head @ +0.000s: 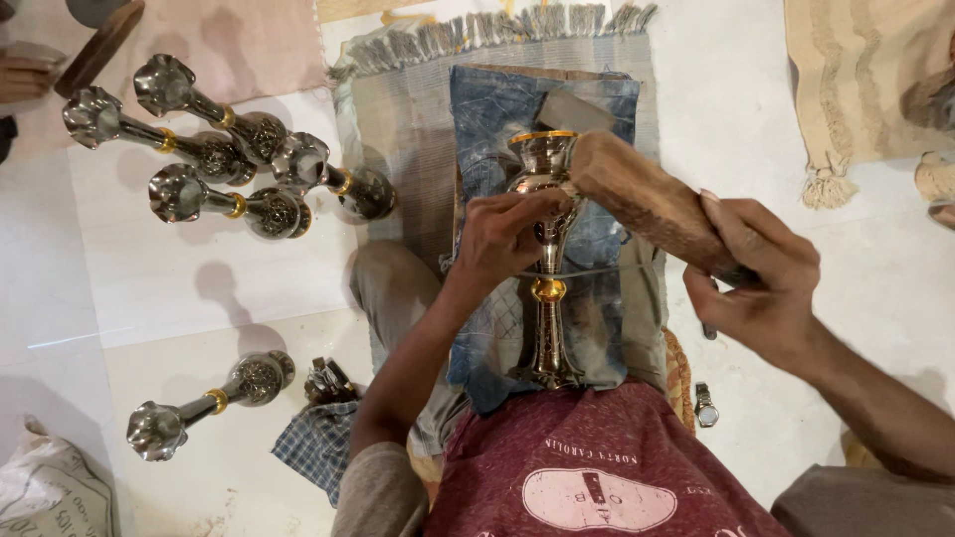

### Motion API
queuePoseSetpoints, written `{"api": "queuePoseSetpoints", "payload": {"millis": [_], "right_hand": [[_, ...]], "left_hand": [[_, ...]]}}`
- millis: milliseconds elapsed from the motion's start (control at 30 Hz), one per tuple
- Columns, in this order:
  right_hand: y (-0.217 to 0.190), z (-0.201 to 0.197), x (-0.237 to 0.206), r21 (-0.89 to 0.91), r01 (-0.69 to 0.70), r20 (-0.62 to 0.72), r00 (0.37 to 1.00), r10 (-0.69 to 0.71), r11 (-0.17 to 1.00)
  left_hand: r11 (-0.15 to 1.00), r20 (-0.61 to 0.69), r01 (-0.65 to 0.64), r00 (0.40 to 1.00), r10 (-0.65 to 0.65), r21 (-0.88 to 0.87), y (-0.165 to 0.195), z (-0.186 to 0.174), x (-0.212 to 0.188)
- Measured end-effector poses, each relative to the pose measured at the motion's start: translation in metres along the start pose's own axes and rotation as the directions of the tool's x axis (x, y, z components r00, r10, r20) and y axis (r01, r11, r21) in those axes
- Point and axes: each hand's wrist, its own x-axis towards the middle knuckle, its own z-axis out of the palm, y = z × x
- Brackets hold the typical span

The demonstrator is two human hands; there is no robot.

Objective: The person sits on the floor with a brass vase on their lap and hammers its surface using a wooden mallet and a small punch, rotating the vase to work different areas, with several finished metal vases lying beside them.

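An engraved silver metal vase (545,318) with gold bands lies lengthwise over my lap on a blue denim cloth (497,119). My left hand (507,234) grips its upper body just below the gold-rimmed mouth. My right hand (761,278) is closed on the handle of a thick wooden mallet (637,194), whose head rests against the vase's neck. A small metal block (574,111) sits just beyond the vase's mouth.
Several similar silver vases (214,149) stand on the white tiled floor at the left, one more vase (204,403) nearer me. A checked cloth (316,443) with metal bits, a wristwatch (704,405), a fringed grey mat (398,99) and another person's hand (25,78) at far left.
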Motion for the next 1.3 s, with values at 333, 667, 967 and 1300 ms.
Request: {"api": "queuePoseSetpoints", "payload": {"millis": [333, 667, 967, 1300], "right_hand": [[0.006, 0.020, -0.048, 0.022, -0.002, -0.151, 0.988, 0.005, 1.000], [0.029, 0.061, -0.091, -0.249, -0.086, -0.198, 0.980, 0.036, 0.965], [0.010, 0.054, -0.065, 0.301, -0.300, -0.142, 0.924, 0.354, 0.905], [-0.006, 0.015, -0.010, 0.276, -0.074, -0.052, 0.994, 0.091, 0.958]], "left_hand": [[0.987, 0.139, -0.160, 0.978, 0.156, 0.021, -0.008, -0.006, 0.008], [0.969, 0.252, -0.247, 0.939, 0.236, 0.011, -0.015, -0.008, 0.012], [0.967, -0.367, 0.105, 0.911, -0.188, -0.234, 0.014, 0.030, -0.018], [0.998, -0.383, 0.069, 0.922, -0.059, 0.011, -0.004, 0.040, -0.028]]}}
